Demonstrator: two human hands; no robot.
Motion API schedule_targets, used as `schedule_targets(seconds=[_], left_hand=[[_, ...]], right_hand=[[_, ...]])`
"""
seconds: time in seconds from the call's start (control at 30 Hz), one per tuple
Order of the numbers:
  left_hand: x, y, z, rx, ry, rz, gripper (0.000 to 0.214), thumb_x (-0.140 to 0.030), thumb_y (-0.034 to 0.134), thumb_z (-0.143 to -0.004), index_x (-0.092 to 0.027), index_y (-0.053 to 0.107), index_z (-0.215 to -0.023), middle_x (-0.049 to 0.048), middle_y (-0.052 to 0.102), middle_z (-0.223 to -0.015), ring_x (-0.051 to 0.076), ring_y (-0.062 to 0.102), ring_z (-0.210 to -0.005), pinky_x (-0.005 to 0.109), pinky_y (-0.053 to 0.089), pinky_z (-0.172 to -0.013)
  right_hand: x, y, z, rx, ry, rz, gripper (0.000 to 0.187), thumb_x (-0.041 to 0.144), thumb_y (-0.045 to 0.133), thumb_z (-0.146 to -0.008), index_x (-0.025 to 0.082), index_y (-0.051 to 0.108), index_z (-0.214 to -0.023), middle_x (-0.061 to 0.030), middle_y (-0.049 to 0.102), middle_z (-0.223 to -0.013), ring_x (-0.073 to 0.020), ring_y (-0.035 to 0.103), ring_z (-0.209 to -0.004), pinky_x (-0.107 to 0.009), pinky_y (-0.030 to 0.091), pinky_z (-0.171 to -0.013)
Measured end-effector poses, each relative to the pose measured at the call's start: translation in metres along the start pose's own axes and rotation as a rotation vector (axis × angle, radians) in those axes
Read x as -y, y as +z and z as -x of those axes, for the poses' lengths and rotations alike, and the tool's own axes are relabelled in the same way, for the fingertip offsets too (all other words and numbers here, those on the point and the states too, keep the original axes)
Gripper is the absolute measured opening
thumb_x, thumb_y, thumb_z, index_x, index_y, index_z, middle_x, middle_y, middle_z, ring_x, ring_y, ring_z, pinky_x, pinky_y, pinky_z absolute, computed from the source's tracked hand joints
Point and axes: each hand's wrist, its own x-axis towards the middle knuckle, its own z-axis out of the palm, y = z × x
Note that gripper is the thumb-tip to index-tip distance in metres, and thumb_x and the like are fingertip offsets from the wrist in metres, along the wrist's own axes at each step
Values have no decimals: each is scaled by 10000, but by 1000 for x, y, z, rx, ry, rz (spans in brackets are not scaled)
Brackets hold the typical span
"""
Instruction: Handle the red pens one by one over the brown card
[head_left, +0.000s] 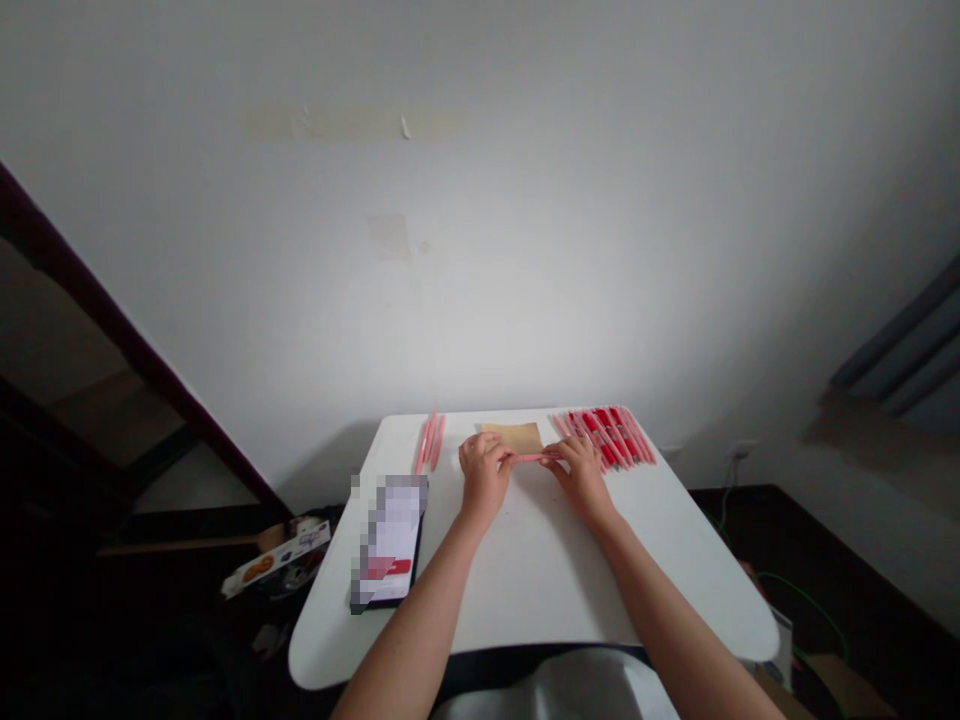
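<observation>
Between my two hands a slim pink pen lies sideways, low over the white table. My left hand pinches its left end, and the fingers of my right hand close on its right end. Just behind the pen is a flat tan piece of paper or card, partly covered by my left fingers. Close to the right hand, a row of several pink and red pens lies side by side. Left of my left hand are a few more pink pens.
A phone with a lit, partly blurred screen lies on the left of the white table. The table's far edge stands against a pale wall. Boxes and clutter sit on the floor at left; a cable hangs from a socket at right.
</observation>
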Motion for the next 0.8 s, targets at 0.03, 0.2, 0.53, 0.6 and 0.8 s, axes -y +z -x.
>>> schedule_targets(seconds=[0.03, 0.2, 0.53, 0.6, 0.8], left_hand=[[0, 0, 0, -7, 1, 7, 67, -270, 662, -797, -233, 703, -758, 59, 613, -1078, 230, 498, -1094, 451, 388, -1003], [3, 3, 1, -48, 14, 49, 62, -230, 658, -794, -217, 707, -759, 67, 599, -1062, 227, 506, -1074, 429, 427, -974], [5, 6, 1, -78, 26, 34, 28, -208, 694, -763, -208, 718, -749, 69, 591, -1060, 233, 507, -1075, 438, 429, -975], [5, 6, 0, -68, 20, 17, 40, -246, 704, -762, -220, 729, -780, 69, 594, -1079, 238, 502, -1091, 450, 417, -987], [6, 5, 1, -21, -19, -55, 99, -239, 712, -753, -246, 748, -844, 72, 600, -1144, 256, 485, -1126, 486, 389, -1007]], right_hand=[[0, 0, 0, -2, 1, 0, 233, 414, 499, -927, 272, 683, -909, -59, 668, -924, -252, 518, -962, -408, 358, -854], [2, -1, 0, 3, 5, -1, 241, 402, 497, -928, 265, 692, -890, -63, 659, -901, -250, 498, -950, -412, 354, -856], [3, 0, 0, -22, 15, 15, 228, 389, 503, -929, 276, 700, -900, -47, 656, -910, -243, 474, -951, -386, 332, -847], [0, 1, -1, -52, 23, 10, 220, 404, 519, -919, 282, 701, -903, -49, 658, -926, -248, 472, -959, -382, 336, -838], [-9, 2, -2, -137, 44, -39, 218, 439, 567, -887, 274, 706, -918, -57, 657, -940, -255, 458, -979, -383, 345, -845]])
